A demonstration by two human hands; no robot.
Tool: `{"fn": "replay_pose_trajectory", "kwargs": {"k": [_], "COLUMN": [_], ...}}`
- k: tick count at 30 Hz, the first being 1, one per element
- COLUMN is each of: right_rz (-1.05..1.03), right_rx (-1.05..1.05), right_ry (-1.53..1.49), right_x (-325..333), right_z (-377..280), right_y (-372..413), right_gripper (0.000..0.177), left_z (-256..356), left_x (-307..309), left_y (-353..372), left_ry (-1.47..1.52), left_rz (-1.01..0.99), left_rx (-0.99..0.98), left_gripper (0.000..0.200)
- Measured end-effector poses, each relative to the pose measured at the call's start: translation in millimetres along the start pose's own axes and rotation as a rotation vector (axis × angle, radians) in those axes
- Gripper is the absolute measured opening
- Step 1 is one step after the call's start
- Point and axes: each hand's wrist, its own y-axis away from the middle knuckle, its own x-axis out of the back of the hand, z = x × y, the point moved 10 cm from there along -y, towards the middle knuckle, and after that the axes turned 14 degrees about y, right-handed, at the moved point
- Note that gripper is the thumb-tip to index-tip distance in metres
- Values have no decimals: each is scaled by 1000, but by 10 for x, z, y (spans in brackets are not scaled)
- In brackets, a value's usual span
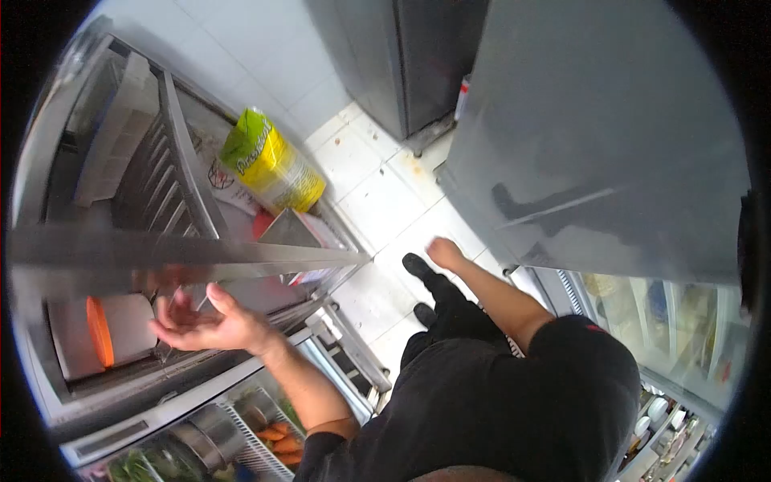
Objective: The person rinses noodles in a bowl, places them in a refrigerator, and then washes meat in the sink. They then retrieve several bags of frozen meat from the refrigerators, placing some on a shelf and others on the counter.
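Observation:
My left hand point(201, 321) reaches toward a metal shelf unit, palm turned up and fingers spread, with nothing visible in it. Just beyond its fingertips stands a pale container with an orange band point(100, 332) on a lower shelf. A blurred steel shelf edge point(193, 255) passes just above the hand, close to the fingers. Over the floor hangs my right hand point(444, 253), its fingers curled in and no object showing. A yellow and green printed bag point(277, 165) stands on the unit's far end, apart from both hands.
Below my left arm, a glass-fronted cooler holds carrots point(281, 438), metal pots point(207, 438) and greens point(132, 464). A tall grey cabinet point(602, 136) rises at right, beside a cooler with pale containers point(654, 317). White tiles point(377, 205) cover the floor; a slotted rack point(161, 177) sits upper left.

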Motion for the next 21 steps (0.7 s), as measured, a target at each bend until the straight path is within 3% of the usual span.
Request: {"fn": "replay_pose_trajectory", "kwargs": {"k": [2,4,5,6,7,8,10,11,13,15,19,20,21], "right_rz": [87,143,119,142,158,171,198,309,341,410,129,72,18], "right_rx": [-140,-257,-291,-296,-298,-303,-303,-300,-284,-228,-311,-356,-401], "right_ry": [-87,-178,-159,-125,-91,-79,-54,-85,-165,-197,-172,-196,-210], "right_x": [266,353,401,448,453,467,521,585,426,393,57,-110,-259], "right_z": [639,1110,1249,1371,1479,1558,1730,1783,2024,2174,2714,2877,3096], "right_y": [869,1529,1755,1939,2082,2182,2302,2397,2399,2540,2853,2983,3080], "right_gripper": [33,33,33,33,33,33,33,32,33,35,37,38,39], "left_z": [350,965,1341,1835,2234,2660,3567,3885,4372,4740,5302,5392,5502], "left_x": [-321,-1079,-1527,-1846,-2078,-2253,-2429,-2528,-2776,-2964,-3170,-3171,-3185], "left_y": [260,508,632,742,848,904,881,899,936,962,977,950,970], "left_ry": [154,286,531,672,889,992,1007,1001,1010,988,1010,1092,1091], "left_rz": [-122,-476,-652,-821,-896,-957,-1042,-1075,-1144,-1139,-1116,-1048,-1014], "left_rx": [79,240,345,271,386,322,48,6,101,83,126,243,206], "left_gripper": [54,36,35,37,38,42,65,74,75,67,50,33,31]}}
